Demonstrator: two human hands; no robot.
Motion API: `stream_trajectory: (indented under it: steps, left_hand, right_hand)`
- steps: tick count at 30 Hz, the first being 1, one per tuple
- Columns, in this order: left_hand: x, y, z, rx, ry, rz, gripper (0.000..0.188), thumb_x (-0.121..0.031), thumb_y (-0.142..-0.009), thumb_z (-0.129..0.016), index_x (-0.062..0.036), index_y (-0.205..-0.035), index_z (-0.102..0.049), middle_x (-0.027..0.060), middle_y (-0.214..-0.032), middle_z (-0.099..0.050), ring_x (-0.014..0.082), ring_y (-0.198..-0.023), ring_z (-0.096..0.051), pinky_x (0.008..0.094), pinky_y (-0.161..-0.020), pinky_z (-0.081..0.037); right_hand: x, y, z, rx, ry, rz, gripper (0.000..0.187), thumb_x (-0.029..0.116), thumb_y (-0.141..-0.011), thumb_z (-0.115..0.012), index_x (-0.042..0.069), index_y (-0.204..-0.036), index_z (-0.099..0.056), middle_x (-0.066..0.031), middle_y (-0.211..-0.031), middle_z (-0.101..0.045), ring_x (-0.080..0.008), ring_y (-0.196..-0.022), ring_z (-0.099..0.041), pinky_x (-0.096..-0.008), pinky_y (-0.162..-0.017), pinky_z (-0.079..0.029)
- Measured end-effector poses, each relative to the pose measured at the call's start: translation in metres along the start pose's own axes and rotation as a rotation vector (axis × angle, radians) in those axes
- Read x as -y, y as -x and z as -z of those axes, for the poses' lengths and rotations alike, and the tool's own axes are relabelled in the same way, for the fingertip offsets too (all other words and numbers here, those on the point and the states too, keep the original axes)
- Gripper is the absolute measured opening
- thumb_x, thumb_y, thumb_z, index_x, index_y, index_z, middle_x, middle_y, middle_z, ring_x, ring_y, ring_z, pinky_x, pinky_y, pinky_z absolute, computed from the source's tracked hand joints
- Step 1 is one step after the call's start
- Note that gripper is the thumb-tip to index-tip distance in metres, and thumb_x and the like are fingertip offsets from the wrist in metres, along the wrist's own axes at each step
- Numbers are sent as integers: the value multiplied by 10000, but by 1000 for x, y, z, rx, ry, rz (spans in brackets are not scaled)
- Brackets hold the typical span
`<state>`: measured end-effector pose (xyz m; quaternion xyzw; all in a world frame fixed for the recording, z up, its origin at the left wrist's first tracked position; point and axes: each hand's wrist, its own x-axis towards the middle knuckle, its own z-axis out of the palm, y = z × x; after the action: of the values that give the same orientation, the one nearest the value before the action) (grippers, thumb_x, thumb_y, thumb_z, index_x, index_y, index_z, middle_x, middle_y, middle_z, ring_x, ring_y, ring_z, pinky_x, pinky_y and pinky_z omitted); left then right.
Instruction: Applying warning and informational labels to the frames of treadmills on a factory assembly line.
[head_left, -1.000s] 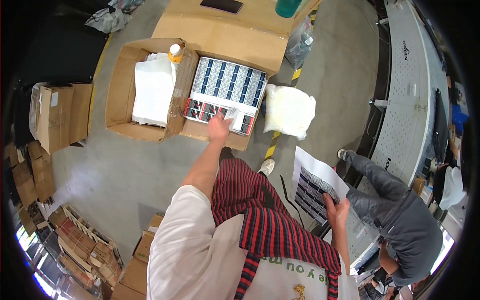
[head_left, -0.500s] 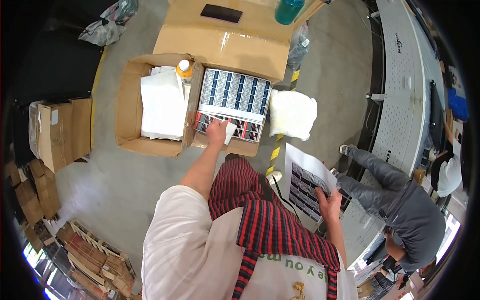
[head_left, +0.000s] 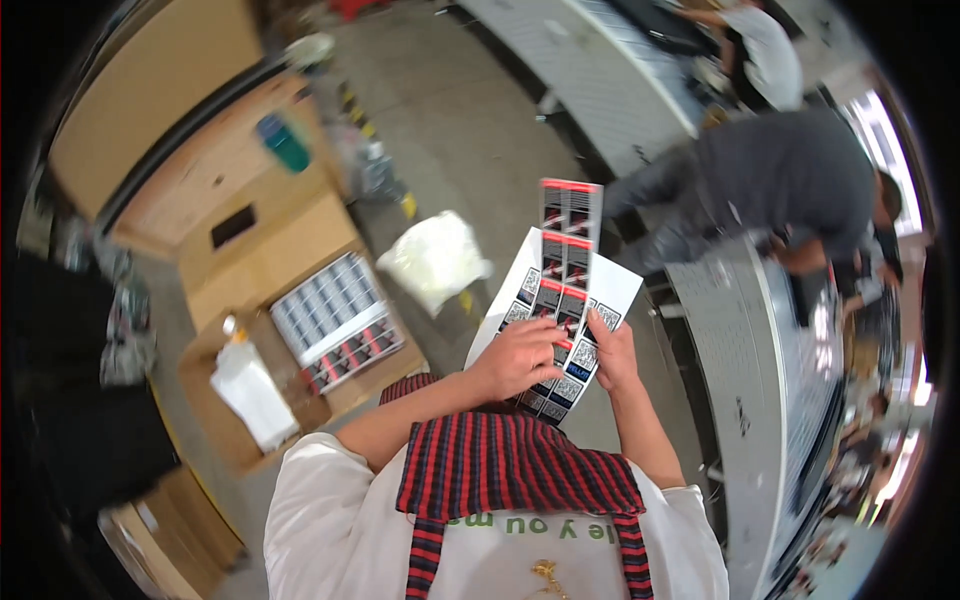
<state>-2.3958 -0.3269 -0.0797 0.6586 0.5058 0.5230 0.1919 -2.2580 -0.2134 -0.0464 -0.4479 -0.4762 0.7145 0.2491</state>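
My right hand (head_left: 615,352) grips the right side of a white sheet of QR-code labels (head_left: 622,284), thumb on top and fingers behind it. Across the sheet lies a narrow strip of red-and-black printed labels (head_left: 567,212), its far end sticking out past the sheet's edge. My left hand (head_left: 522,356) is closed at the strip's near end, fingertips over the labels. To the left, a stack of blue-and-white label sheets (head_left: 325,300) and more red-and-black label sheets (head_left: 357,353) sit in a cardboard box.
Beside the stack, an open carton (head_left: 205,385) holds white papers (head_left: 256,400) and an orange bottle with a white cap (head_left: 234,330). A phone (head_left: 233,227) and a teal bottle (head_left: 283,143) lie beyond. A white bag (head_left: 437,262) rests on the floor. At right, a person (head_left: 785,185) bends beside a long grey machine (head_left: 745,400).
My left hand has left the box and come right to the sheet, bringing a red-and-black label strip. The sheet in my right hand is raised before me. The view has swung right.
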Motion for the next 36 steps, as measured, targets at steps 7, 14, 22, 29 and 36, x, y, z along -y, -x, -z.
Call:
stream_trajectory:
  steps: [7, 14, 22, 29, 36]
  left_hand:
    - [-67, -63, -140, 551, 47, -329, 228, -245, -736, -631, -48, -679, -530, 101, -1116, -536, 298, -1121, -432, 404, -915, -352]
    - [-98, -89, -283, 965, 183, -595, 211, -235, -749, -621, -38, -751, -548, 100, -1124, -527, 298, -1121, -430, 408, -916, -349]
    - [-119, -161, -396, 858, 458, -187, 545, -274, -698, -690, -43, -1135, -460, 145, -1219, -439, 245, -1161, -395, 375, -944, -341]
    - [-114, -247, -507, 1137, 1117, 492, 439, -130, -790, -618, 24, -1158, -436, 107, -1101, -544, 164, -973, -529, 296, -856, -416]
    - [-121, -347, -614, 999, 1139, 500, 201, -57, -814, -573, 14, -1002, -579, 54, -951, -615, 97, -819, -563, 251, -755, -452]
  right_hand:
    - [-2, 97, 166, -424, 43, 283, 273, 69, -721, -642, -34, -966, -581, -52, -866, -621, -105, -765, -568, -258, -683, -466]
    - [-56, 170, 270, -821, 190, 393, 309, 37, -699, -651, -26, -983, -546, -62, -890, -623, -102, -791, -566, -263, -698, -470]
    - [-46, 252, 372, -1124, -131, 453, 319, 1, -667, -667, -25, -960, -545, -68, -876, -624, -122, -761, -584, -270, -699, -476]
    - [-30, 235, 457, -1049, -62, 426, 404, 2, -665, -664, -35, -1040, -518, -84, -970, -596, -128, -879, -544, -281, -787, -439]
    - [38, 192, 575, -1081, -55, 300, 374, 14, -678, -661, -28, -1026, -531, -86, -924, -605, -136, -853, -550, -280, -770, -446]
